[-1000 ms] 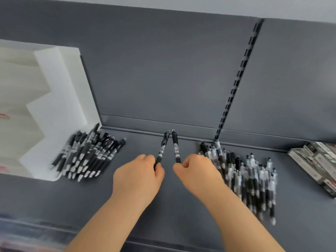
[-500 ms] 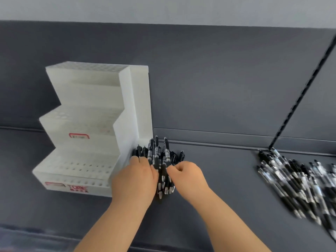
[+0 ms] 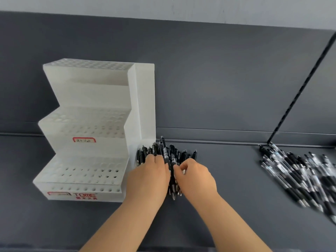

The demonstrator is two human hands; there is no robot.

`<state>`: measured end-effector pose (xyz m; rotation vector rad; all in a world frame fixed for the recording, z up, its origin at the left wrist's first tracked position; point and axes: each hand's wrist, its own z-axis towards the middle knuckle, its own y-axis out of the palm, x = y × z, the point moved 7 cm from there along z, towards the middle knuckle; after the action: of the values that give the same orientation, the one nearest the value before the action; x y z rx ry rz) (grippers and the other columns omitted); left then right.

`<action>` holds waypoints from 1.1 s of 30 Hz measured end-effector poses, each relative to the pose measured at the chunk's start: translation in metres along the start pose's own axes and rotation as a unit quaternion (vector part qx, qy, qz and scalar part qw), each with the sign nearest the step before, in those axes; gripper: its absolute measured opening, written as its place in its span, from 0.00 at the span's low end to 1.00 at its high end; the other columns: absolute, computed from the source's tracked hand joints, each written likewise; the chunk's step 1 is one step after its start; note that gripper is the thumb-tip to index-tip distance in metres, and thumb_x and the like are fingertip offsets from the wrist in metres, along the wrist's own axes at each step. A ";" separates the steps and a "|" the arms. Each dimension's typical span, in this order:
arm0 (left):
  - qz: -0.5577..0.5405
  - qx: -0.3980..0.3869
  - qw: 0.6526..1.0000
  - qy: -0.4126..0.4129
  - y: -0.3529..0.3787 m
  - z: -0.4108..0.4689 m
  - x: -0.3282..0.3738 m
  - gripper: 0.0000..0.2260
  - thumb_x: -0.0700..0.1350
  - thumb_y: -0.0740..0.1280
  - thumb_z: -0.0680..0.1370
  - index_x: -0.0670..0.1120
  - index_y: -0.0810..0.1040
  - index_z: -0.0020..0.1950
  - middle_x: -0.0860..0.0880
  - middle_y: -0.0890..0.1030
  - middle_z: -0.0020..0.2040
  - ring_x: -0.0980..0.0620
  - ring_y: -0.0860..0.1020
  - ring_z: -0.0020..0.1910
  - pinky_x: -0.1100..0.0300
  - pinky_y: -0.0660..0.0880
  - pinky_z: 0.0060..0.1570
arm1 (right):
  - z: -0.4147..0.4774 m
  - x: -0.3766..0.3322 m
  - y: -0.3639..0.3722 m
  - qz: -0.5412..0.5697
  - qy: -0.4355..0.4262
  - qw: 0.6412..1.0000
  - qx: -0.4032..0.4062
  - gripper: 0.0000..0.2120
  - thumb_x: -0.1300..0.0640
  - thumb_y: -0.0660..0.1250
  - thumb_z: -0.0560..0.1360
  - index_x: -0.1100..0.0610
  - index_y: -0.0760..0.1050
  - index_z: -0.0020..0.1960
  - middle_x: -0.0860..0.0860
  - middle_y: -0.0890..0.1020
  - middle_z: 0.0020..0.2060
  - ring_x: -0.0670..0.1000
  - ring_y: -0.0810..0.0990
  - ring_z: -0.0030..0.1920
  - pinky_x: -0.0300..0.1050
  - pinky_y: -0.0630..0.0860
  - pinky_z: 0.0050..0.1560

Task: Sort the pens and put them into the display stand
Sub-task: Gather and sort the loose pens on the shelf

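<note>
Left of the hands stands the white stepped plastic display stand [image 3: 87,124], with no pen showing in its rows of holes. My view has swung over to it in the last second, and both hands have dropped from holding one pen each up in the air.

My left hand [image 3: 151,177] now lies just beside the stand's right wall, fingers bent down over the heap of black click pens [image 3: 183,155]. I cannot tell whether it grips one.

My right hand [image 3: 196,177] touches the same heap, its thumb and forefinger pinched on a black pen [image 3: 166,153] that rides above the rest.

Well off to the right on the dark grey shelf [image 3: 227,197] lies the loose spread of black-and-clear pens [image 3: 300,175].

I judge the two compared pens are joining the sorted heap, so sorting goes on and filling has not started.
</note>
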<state>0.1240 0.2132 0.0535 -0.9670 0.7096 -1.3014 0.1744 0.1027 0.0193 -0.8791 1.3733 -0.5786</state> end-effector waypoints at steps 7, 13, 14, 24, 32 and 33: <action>-0.015 -0.028 0.996 0.079 0.001 0.005 0.041 0.10 0.46 0.76 0.67 0.46 0.75 0.36 0.51 0.74 0.29 0.52 0.71 0.19 0.65 0.54 0.20 | -0.004 0.025 -0.019 -0.014 0.019 1.000 0.020 0.10 0.44 0.57 0.78 0.49 0.70 0.44 0.45 0.79 0.37 0.48 0.78 0.36 0.41 0.72 0.34; -0.026 -0.036 0.993 0.114 0.011 0.007 0.081 0.11 0.47 0.76 0.65 0.47 0.74 0.32 0.51 0.73 0.26 0.50 0.71 0.17 0.65 0.53 0.21 | -0.007 0.063 -0.045 -0.015 0.049 0.998 0.044 0.09 0.45 0.58 0.78 0.50 0.71 0.47 0.45 0.80 0.42 0.49 0.78 0.41 0.41 0.72 0.36; -0.026 -0.032 0.992 0.116 0.013 0.008 0.088 0.11 0.47 0.76 0.65 0.47 0.74 0.32 0.51 0.73 0.26 0.50 0.71 0.17 0.65 0.52 0.21 | -0.008 0.070 -0.049 -0.017 0.052 0.997 0.045 0.09 0.45 0.58 0.78 0.50 0.71 0.47 0.45 0.80 0.42 0.49 0.78 0.41 0.41 0.72 0.36; -0.071 -0.076 0.985 0.137 0.040 0.012 0.193 0.13 0.49 0.76 0.66 0.47 0.73 0.33 0.51 0.73 0.26 0.50 0.70 0.17 0.67 0.44 0.24 | -0.006 0.156 -0.109 -0.041 0.050 0.996 0.058 0.09 0.46 0.58 0.78 0.50 0.71 0.48 0.45 0.79 0.40 0.48 0.76 0.38 0.38 0.67 0.29; -0.045 -0.088 0.991 0.090 0.049 0.011 0.291 0.09 0.53 0.59 0.79 0.49 0.72 0.48 0.52 0.76 0.42 0.49 0.79 0.36 0.61 0.53 0.24 | 0.005 0.241 -0.174 -0.063 0.032 0.996 0.047 0.09 0.47 0.58 0.78 0.52 0.72 0.45 0.47 0.79 0.35 0.50 0.77 0.34 0.40 0.69 0.29; -0.042 -0.092 0.991 0.088 0.051 0.010 0.301 0.09 0.53 0.58 0.80 0.49 0.71 0.49 0.52 0.75 0.44 0.50 0.79 0.38 0.60 0.57 0.26 | 0.007 0.251 -0.180 -0.064 0.030 0.997 0.043 0.09 0.48 0.59 0.78 0.51 0.72 0.45 0.47 0.79 0.35 0.50 0.76 0.33 0.40 0.69 0.30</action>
<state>0.2045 -0.0814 0.0388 -1.0473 0.9468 -1.4262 0.2410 -0.1987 0.0173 -0.8902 1.3421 -0.7612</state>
